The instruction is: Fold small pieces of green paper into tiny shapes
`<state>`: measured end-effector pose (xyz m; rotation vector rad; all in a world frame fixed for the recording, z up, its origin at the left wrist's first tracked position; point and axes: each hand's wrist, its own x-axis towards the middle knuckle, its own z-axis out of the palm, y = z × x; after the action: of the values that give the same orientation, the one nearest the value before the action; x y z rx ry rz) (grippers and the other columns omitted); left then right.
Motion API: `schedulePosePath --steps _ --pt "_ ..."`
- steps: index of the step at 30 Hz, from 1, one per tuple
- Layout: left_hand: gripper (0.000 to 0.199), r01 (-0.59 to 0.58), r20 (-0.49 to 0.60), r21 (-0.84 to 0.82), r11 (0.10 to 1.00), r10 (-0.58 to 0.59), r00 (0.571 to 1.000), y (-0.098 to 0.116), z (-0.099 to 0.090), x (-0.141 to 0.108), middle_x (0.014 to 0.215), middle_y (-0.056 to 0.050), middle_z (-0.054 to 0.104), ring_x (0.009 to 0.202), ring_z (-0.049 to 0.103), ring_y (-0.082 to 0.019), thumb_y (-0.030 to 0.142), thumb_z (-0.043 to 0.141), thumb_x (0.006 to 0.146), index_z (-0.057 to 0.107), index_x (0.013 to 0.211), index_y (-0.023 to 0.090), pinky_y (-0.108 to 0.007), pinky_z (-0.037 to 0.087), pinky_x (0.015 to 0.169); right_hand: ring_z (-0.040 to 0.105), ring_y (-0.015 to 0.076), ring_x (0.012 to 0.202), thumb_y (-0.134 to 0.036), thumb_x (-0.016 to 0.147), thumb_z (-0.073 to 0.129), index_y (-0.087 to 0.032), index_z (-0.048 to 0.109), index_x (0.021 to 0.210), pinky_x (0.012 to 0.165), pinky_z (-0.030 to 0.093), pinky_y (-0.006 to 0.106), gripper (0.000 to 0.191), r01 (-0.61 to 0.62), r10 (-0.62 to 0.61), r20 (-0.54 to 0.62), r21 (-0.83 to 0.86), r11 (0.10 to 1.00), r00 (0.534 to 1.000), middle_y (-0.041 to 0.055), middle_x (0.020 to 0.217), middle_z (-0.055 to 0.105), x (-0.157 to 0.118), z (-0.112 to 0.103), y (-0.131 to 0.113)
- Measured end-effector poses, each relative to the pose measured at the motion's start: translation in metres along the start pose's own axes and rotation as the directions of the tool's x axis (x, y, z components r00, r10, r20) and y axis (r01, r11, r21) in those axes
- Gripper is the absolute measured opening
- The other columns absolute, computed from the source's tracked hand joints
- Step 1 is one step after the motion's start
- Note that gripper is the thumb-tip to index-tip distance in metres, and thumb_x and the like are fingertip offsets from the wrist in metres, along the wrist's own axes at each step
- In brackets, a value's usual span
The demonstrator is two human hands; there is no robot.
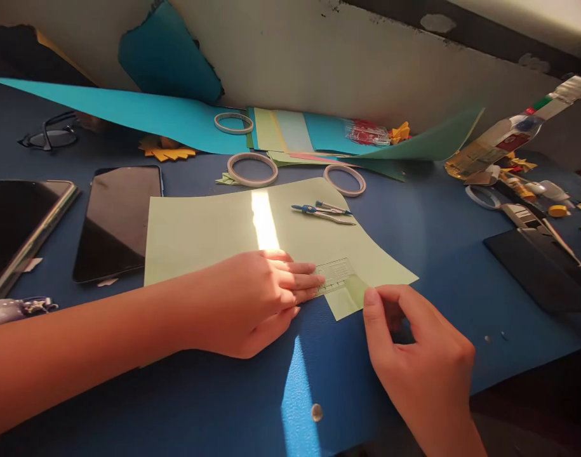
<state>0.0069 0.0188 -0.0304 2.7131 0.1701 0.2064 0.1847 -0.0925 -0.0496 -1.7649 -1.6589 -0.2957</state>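
Observation:
A large pale green sheet (pixel 199 228) lies on the blue table. My left hand (pixel 266 295) rests flat on it, fingers stretched, its fingertips on the left end of a clear plastic ruler (pixel 336 271). Under and below the ruler a small pale green strip (pixel 340 306) sticks out past the sheet's near edge. My right hand (pixel 409 330) pinches the right corner of this part between thumb and index finger, and the paper curls up there. A blue compass (pixel 319 212) lies on the sheet beyond the ruler.
Tape rolls (pixel 252 169) and coloured sheets (pixel 152 117) lie at the back. Two phones (pixel 121 222) are at the left, glasses (pixel 49 134) behind them. A leaning bottle (pixel 504 136) and a black flat object (pixel 542 266) are at the right.

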Motion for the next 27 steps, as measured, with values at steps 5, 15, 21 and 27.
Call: schedulePosePath --steps 5,15,21,27 --pt "0.036 0.072 -0.031 -0.289 0.955 -0.084 0.996 -0.002 -0.007 0.001 0.121 -0.007 0.059 0.122 0.046 -0.015 0.008 0.040 0.085 0.060 0.114 0.011 -0.028 0.034 0.106 0.047 0.0097 0.047 -0.020 0.084 0.053 -0.019 0.054 0.071 0.047 0.040 0.022 0.013 -0.102 0.103 0.008 0.271 0.957 0.995 -0.0025 0.055 0.051 0.000 -0.006 -0.001" --pt "0.021 0.256 -0.165 -0.488 0.834 -0.376 0.912 0.031 -0.021 0.002 0.082 -0.004 0.066 0.074 0.059 -0.015 0.030 0.052 0.084 0.067 0.082 0.016 -0.025 0.048 0.067 0.047 0.0089 0.044 -0.035 0.084 0.052 -0.018 0.055 0.066 0.040 0.038 0.019 0.025 -0.251 0.059 0.318 0.604 0.756 0.946 -0.0036 0.050 0.050 0.022 -0.024 -0.015" --pt "0.020 0.414 -0.259 -0.523 0.745 -0.601 0.756 0.027 -0.023 -0.010 0.067 0.000 0.056 0.057 0.047 -0.011 0.031 0.049 0.081 0.058 0.071 0.017 -0.023 0.037 0.056 0.051 0.0098 0.053 -0.041 0.094 0.029 -0.020 0.051 0.068 0.045 0.036 0.020 0.040 0.031 -0.214 0.551 0.322 0.946 0.807 -0.0022 0.060 0.054 0.060 -0.024 -0.026" --pt "0.026 0.498 -0.379 -0.554 0.667 -0.734 0.563 0.009 -0.017 -0.021 0.063 0.001 0.049 0.059 0.043 -0.012 0.033 0.045 0.083 0.049 0.063 0.016 -0.024 0.033 0.055 0.051 0.0140 0.049 -0.022 0.088 0.044 -0.015 0.055 0.061 0.043 0.020 0.023 0.030 0.342 -0.138 0.599 -0.241 0.908 0.788 0.0045 0.054 0.055 0.091 0.005 -0.049"
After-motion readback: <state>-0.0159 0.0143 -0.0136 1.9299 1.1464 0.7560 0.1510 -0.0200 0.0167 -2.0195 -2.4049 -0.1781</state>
